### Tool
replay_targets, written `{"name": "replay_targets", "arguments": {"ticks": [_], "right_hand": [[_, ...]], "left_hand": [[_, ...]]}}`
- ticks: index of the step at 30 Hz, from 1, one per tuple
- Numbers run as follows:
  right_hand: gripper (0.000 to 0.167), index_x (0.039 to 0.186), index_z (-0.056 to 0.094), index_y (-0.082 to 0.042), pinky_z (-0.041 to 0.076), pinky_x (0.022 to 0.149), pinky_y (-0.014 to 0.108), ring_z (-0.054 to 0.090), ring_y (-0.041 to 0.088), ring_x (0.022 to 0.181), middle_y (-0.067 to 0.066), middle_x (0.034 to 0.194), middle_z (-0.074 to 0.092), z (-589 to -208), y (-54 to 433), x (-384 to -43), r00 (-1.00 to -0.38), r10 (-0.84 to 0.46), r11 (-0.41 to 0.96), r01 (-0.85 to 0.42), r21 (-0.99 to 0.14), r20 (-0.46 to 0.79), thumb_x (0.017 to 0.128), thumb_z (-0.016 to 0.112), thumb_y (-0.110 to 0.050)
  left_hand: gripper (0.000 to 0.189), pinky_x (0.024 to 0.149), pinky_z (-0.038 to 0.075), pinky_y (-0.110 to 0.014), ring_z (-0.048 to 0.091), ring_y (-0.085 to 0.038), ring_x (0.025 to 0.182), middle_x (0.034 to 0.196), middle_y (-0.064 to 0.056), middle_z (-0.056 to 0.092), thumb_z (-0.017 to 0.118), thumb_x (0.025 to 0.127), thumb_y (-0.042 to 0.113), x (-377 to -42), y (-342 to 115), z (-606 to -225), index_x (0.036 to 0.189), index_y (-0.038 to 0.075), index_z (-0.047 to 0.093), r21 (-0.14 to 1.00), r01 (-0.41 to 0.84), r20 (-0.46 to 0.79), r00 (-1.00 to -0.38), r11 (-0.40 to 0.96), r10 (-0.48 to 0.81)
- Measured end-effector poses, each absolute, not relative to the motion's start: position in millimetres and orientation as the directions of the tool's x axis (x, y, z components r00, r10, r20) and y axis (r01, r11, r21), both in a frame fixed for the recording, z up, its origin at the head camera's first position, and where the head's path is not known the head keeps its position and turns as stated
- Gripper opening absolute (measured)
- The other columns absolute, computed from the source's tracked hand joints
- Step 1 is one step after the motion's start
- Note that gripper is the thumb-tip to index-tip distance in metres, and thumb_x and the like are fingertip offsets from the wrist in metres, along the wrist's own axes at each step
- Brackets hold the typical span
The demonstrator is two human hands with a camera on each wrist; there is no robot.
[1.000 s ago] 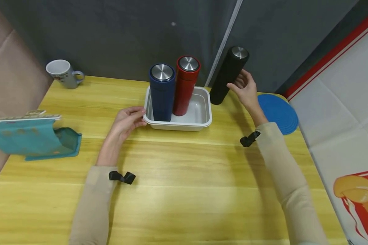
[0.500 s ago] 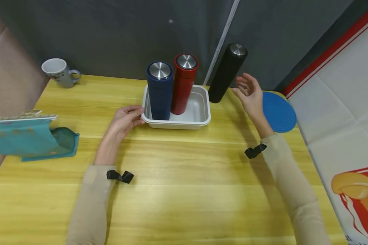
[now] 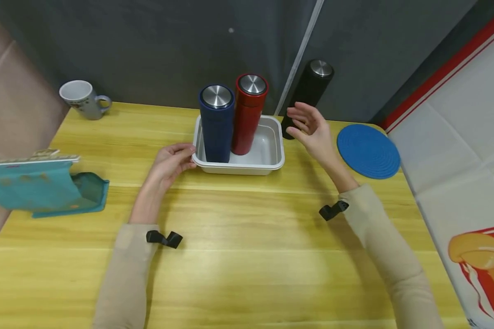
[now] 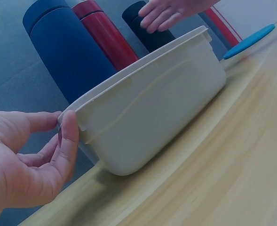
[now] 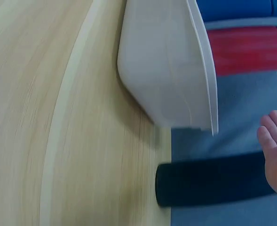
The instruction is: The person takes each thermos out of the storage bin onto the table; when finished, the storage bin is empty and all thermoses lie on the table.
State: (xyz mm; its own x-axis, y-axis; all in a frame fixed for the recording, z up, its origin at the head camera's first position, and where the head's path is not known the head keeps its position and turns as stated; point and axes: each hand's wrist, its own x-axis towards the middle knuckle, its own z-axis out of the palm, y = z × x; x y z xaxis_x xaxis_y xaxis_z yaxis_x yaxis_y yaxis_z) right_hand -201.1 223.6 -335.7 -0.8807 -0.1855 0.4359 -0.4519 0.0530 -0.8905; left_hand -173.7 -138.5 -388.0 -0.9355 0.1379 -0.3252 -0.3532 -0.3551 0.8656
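Note:
My left hand (image 3: 170, 164) pinches the left rim of a white rectangular plastic bin (image 3: 267, 162) between thumb and fingers; the left wrist view shows the pinch at the corner (image 4: 65, 117). Inside the bin stand a blue thermos (image 3: 217, 128) on the left and a red thermos (image 3: 249, 119) beside it, both with steel lids. To the bin's right a black thermos (image 3: 308, 87) stands on the table by the dark wall. My right hand (image 3: 313, 132) is in front of it with fingers loosely bent and holds nothing, covering part of the black thermos in the head view.
A round blue mat (image 3: 368, 151) lies at the table's back right. At the back left is a patterned mug (image 3: 84, 100), and nearer, a teal bag (image 3: 45, 187) lies on its side. A grey panel (image 3: 148, 55) borders the wooden table (image 3: 247, 256) at the back.
My right hand has let go of the black thermos, drawn back to the right, then swung left toward the bin. The left hand keeps its hold on the rim.

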Motion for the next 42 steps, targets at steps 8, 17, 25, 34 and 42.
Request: {"name": "replay_targets", "arguments": {"ticks": [8, 17, 25, 34, 42], "right_hand": [[0.056, 0.133, 0.039, 0.017, 0.037, 0.107, 0.051, 0.046, 0.045, 0.122, 0.033, 0.131, 0.049, -320.2, 172.9, -196.4, -0.882, -0.199, 0.049, -0.445, -0.894, 0.428, 0.082, 0.062, 0.022], [0.065, 0.138, 0.038, 0.012, 0.038, 0.108, 0.044, 0.05, 0.031, 0.121, 0.025, 0.136, 0.048, -309.2, 138.1, -195.4, -0.915, -0.174, 0.112, -0.387, -0.915, 0.365, 0.081, 0.069, 0.015], [0.069, 0.139, 0.036, 0.011, 0.041, 0.107, 0.036, 0.049, 0.031, 0.122, 0.025, 0.136, 0.047, -315.2, 133.1, -204.5, -0.937, -0.188, 0.143, -0.323, -0.936, 0.294, 0.079, 0.072, 0.012], [0.069, 0.138, 0.038, 0.006, 0.043, 0.104, 0.03, 0.051, 0.026, 0.122, 0.019, 0.135, 0.05, -340.0, 131.8, -214.5, -0.949, -0.183, 0.202, -0.291, -0.935, 0.256, 0.081, 0.076, 0.002], [0.071, 0.14, 0.037, 0.005, 0.043, 0.104, 0.029, 0.051, 0.026, 0.122, 0.019, 0.136, 0.049, -343.4, 135.4, -222.7, -0.95, -0.176, 0.185, -0.288, -0.939, 0.257, 0.08, 0.076, 0.003]], "left_hand": [[0.018, 0.061, 0.056, -0.022, 0.059, -0.015, 0.069, 0.09, -0.01, 0.06, 0.066, 0.092, 0.004, -175.1, -140.1, -387.9, 0.107, -0.004, 0.059, 0.862, -0.36, -0.334, -0.933, -0.357, 0.135], [0.016, 0.061, 0.056, -0.022, 0.06, -0.015, 0.069, 0.088, -0.01, 0.06, 0.064, 0.092, 0.002, -174.8, -140.7, -388.4, 0.106, -0.004, 0.058, 0.863, -0.343, -0.312, -0.939, -0.371, 0.143], [0.019, 0.062, 0.056, -0.022, 0.06, -0.016, 0.07, 0.088, -0.01, 0.061, 0.063, 0.093, 0.002, -174.8, -140.3, -387.7, 0.109, -0.005, 0.055, 0.869, -0.349, -0.318, -0.937, -0.351, 0.143], [0.023, 0.063, 0.056, -0.021, 0.06, -0.015, 0.071, 0.091, -0.011, 0.06, 0.062, 0.094, 0.004, -173.0, -140.1, -392.7, 0.114, -0.005, 0.053, 0.869, -0.367, -0.336, -0.93, -0.331, 0.15], [0.023, 0.062, 0.056, -0.021, 0.059, -0.015, 0.07, 0.091, -0.011, 0.06, 0.062, 0.094, 0.004, -176.2, -138.4, -389.6, 0.114, -0.004, 0.053, 0.871, -0.359, -0.327, -0.933, -0.335, 0.15]]}}
